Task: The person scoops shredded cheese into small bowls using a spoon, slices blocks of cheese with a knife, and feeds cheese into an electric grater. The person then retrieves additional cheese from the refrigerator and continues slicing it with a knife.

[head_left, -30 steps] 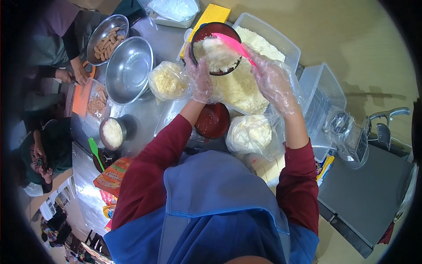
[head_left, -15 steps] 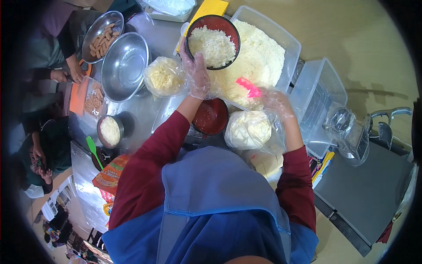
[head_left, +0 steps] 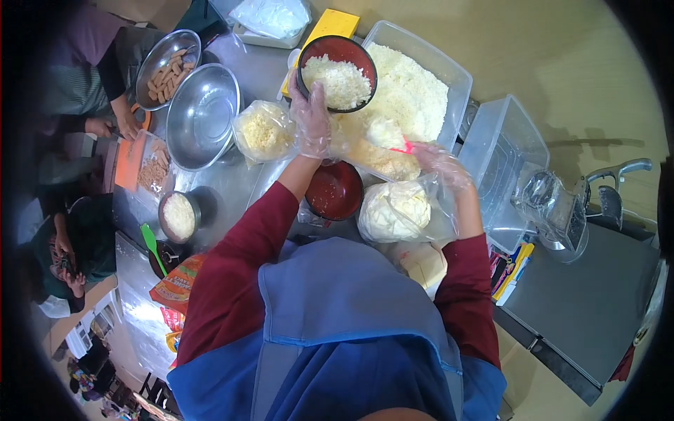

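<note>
My left hand (head_left: 309, 116), in a clear plastic glove, grips the side of a black bowl with a red inside (head_left: 319, 50), which holds white crumbs (head_left: 340, 81). Gloved too, my right hand (head_left: 439, 165) holds a pink scoop (head_left: 405, 146) heaped with white crumbs. The scoop is above a clear plastic tub (head_left: 460, 81) of pale crumbs (head_left: 414, 91), right of the bowl. Below my left wrist stands a second red bowl (head_left: 333, 191) with a few crumbs inside. A bag of whitish dough-like stuff (head_left: 394, 210) lies under my right hand.
To the left are a bag of yellowish shreds (head_left: 263, 132), a steel bowl (head_left: 203, 116), a bowl of white shreds (head_left: 178, 215) and a green spatula (head_left: 151, 245). Two co-workers' hands (head_left: 126, 125) work by an orange board (head_left: 128, 161). An empty clear tub (head_left: 502, 168) stands right.
The pink scoop has turned over and now carries a heap of white crumbs. My right hand shifted slightly. The left hand still holds the bowl in about the same place.
</note>
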### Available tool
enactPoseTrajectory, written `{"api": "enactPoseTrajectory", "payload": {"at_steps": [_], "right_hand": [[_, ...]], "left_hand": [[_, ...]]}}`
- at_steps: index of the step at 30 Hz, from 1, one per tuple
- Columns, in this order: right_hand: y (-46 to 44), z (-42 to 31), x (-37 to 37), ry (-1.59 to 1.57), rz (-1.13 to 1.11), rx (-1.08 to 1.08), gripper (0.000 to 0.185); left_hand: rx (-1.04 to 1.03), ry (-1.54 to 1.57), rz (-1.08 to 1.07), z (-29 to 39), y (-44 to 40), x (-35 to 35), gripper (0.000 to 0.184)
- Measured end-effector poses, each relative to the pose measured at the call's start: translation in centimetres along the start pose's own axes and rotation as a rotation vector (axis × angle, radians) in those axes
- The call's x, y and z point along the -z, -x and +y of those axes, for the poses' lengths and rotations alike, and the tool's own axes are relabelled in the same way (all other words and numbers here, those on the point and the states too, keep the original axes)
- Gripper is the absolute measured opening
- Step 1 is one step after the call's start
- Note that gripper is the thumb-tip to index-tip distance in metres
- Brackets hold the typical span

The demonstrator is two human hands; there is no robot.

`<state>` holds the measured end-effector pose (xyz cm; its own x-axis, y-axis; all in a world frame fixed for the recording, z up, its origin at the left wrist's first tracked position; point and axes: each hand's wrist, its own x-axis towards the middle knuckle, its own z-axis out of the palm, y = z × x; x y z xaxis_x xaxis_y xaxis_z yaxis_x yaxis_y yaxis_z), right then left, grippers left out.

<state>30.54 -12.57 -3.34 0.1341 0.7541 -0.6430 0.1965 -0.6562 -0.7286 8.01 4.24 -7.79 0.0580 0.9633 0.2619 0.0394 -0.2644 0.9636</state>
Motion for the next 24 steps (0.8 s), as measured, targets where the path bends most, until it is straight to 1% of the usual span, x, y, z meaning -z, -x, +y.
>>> {"api": "enactPoseTrajectory", "payload": {"at_steps": [2,3,4,5,7,8,9,10,12,14,15,18,20,21,22,23,24], "right_hand": [[3.1,-3.6,0.9,0.304,0.24,0.053,0.037],[4.0,-4.4,1.6,0.303,0.246,0.054,0.037],[4.9,-5.0,2.4,0.276,0.251,0.12,0.038],[5.7,-5.8,2.9,0.25,0.255,0.186,0.039],[7.3,-8.9,2.9,0.274,0.267,0.2,0.037],[7.8,-10.1,2.5,0.299,0.272,0.213,0.036],[8.0,-10.7,1.9,0.299,0.272,0.214,0.036],[8.0,-11.4,1.1,0.428,0.36,0.313,0.035],[7.8,-12.0,-0.7,0.559,0.45,0.418,0.036],[7.8,-12.0,-2.5,0.816,0.641,0.464,0.041],[8.0,-12.1,-2.7,0.817,0.641,0.462,0.041],[8.6,-12.7,-3.1,0.794,0.634,0.524,0.044],[8.9,-12.8,-3.2,0.749,0.663,0.686,0.046],[8.7,-12.7,-2.9,0.748,0.664,0.684,0.046],[8.2,-12.6,-2.4,0.627,0.671,0.552,0.046],[7.5,-12.3,-1.8,0.506,0.674,0.42,0.045],[6.4,-11.4,-0.8,0.507,0.673,0.416,0.045]], "left_hand": [[-0.022,-0.158,-0.012,-1.2,-0.4,0.5,0.059],[-0.117,-0.248,-0.098,-2.1,-0.8,1.2,0.058],[-0.21,-0.338,-0.184,-2.5,-0.9,1.5,0.057],[-0.213,-0.335,-0.186,-0.1,-1.1,1.6,0.057],[0.704,0.551,-0.261,5.2,-1.0,2.2,0.065],[0.704,0.55,-0.263,6.4,-0.6,2.2,0.065],[0.747,0.478,-0.356,7.4,-0.1,2.1,0.066],[0.786,0.405,-0.447,8.0,0.4,2.0,0.067],[0.755,0.427,-0.462,7.7,1.4,1.6,0.067],[0.746,0.509,-0.457,7.4,2.0,1.3,0.068],[0.704,0.505,-0.455,7.1,2.1,1.3,0.07],[0.748,0.533,-0.417,7.8,2.2,1.7,0.07],[0.752,0.528,-0.396,7.8,2.3,1.9,0.069],[0.754,0.525,-0.379,7.7,2.2,2.1,0.068],[0.756,0.526,-0.38,7.1,2.3,2.2,0.068],[0.735,0.596,-0.37,6.2,2.4,2.5,0.07],[0.715,0.665,-0.36,5.5,2.5,2.8,0.072]]}}
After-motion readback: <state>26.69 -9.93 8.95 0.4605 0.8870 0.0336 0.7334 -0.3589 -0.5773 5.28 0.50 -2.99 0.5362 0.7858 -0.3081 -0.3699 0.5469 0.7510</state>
